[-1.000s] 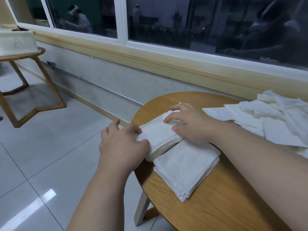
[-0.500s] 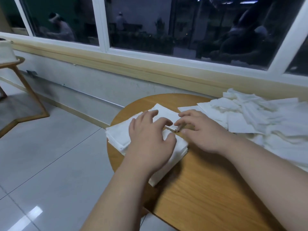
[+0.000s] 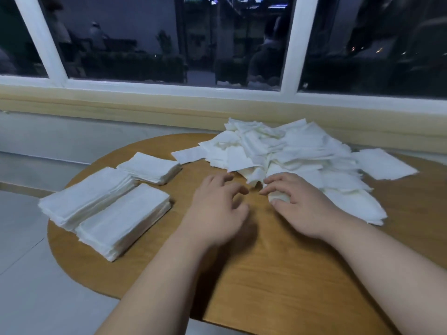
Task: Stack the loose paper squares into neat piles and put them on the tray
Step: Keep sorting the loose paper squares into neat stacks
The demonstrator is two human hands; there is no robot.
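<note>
Three neat stacks of white paper squares lie at the left of the round wooden table (image 3: 278, 274): a near stack (image 3: 123, 221), a middle stack (image 3: 87, 197) and a far stack (image 3: 151, 166). A loose heap of paper squares (image 3: 290, 155) covers the back right. My left hand (image 3: 217, 209) hovers over bare wood with its fingers spread and loosely bent, holding nothing. My right hand (image 3: 297, 201) rests on the near edge of the heap, its fingers curled over a small crumpled white square. No tray is in view.
A single square (image 3: 384, 163) lies apart at the heap's right side. A wall with a wooden ledge (image 3: 145, 110) and a dark window runs behind the table. Pale tiled floor (image 3: 29, 274) lies to the left, below the table's edge.
Both hands have left the stacks at the left and moved right to the edge of the loose heap. My view has swung right, so the heap now sits in the middle.
</note>
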